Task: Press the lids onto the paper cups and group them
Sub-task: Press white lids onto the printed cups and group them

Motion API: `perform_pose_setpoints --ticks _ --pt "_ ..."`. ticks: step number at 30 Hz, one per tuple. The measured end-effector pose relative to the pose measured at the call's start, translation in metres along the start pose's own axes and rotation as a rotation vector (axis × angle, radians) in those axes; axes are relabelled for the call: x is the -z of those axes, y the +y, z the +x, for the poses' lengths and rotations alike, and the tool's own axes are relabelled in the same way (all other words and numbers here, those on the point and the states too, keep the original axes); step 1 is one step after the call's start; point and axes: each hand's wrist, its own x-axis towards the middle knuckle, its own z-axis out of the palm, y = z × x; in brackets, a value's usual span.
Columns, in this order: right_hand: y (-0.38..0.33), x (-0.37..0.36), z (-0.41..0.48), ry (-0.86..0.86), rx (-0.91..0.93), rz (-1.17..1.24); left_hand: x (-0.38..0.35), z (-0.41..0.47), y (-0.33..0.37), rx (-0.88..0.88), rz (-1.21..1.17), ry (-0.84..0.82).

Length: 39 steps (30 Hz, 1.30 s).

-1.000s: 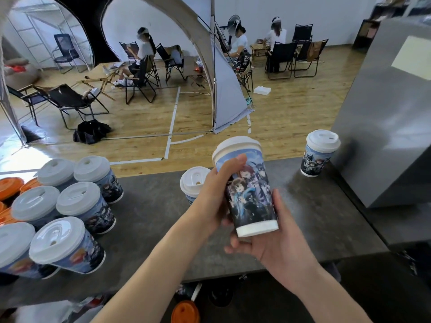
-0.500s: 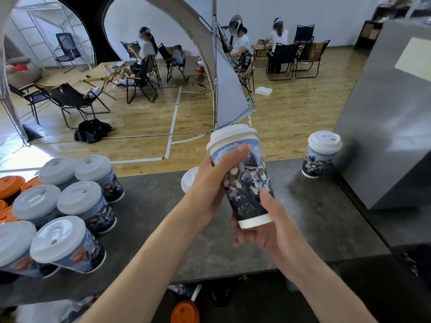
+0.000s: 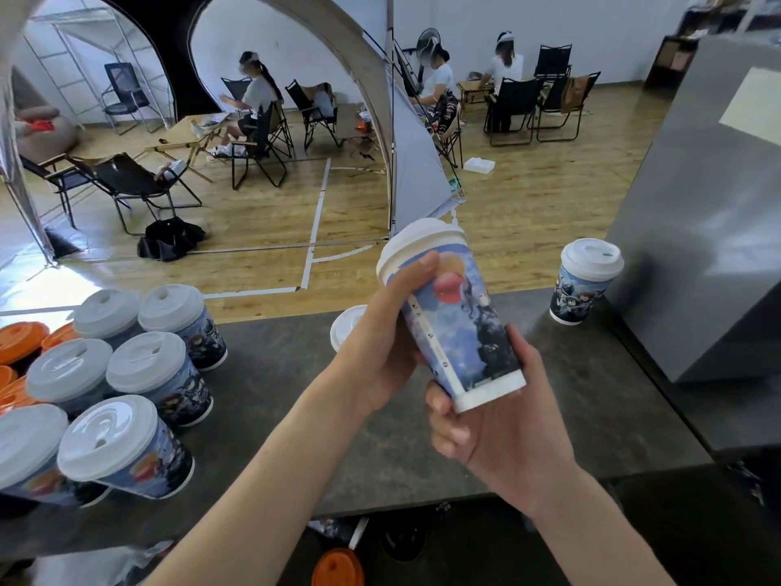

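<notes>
Left of the cup (image 3: 454,319) that I hold above the counter (image 3: 296,416) stands the lidded group (image 3: 126,374), nearer my left hand (image 3: 380,353), which wraps the rim with its thumb on the lid (image 3: 418,243). My right hand (image 3: 503,425) cradles the base; the cup's long axis tilts top-left.

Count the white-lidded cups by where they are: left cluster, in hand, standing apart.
Left cluster cups: 6
Held cup: 1
Cups standing apart: 2, the far-right cup and the half-hidden cup
Total: 9
</notes>
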Motion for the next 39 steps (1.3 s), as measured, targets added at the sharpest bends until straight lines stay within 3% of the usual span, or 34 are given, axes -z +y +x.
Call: perform_pose_setpoints --ticks 2,6,8,10,12,18,23,29,34,39 --pt "0.001 0.004 0.0 0.042 0.039 -0.087 -0.001 0.001 0.0 0.01 0.014 0.006" --pt "0.0 0.006 0.005 0.236 0.173 -0.334 -0.002 0.006 -0.002 -0.136 0.105 0.118" --pt "-0.002 0.005 0.004 0.194 0.108 -0.225 0.001 0.005 -0.003 -0.104 0.092 0.064" --pt "-0.004 0.003 0.002 0.019 -0.021 0.014 0.004 0.003 -0.001 -0.019 0.07 -0.035" --pt "-0.004 0.008 -0.001 -0.054 -0.061 0.092 0.006 0.003 0.0 0.013 0.086 -0.062" --pt "0.004 0.01 0.005 0.236 0.19 -0.332 0.006 0.009 0.002 -0.127 0.14 0.119" --pt "-0.001 0.008 -0.002 0.02 -0.056 0.068 0.01 0.006 0.001 -0.056 0.085 -0.048" --pt "0.004 0.011 0.003 0.19 0.19 -0.247 0.003 0.005 0.0 -0.135 0.15 0.093" --pt "0.0 0.017 -0.001 -0.007 -0.025 0.084 0.007 0.002 0.001 -0.085 0.127 -0.034" --pt "0.008 0.018 0.003 0.164 0.149 -0.06 0.003 0.009 -0.003 -0.129 0.214 0.142"
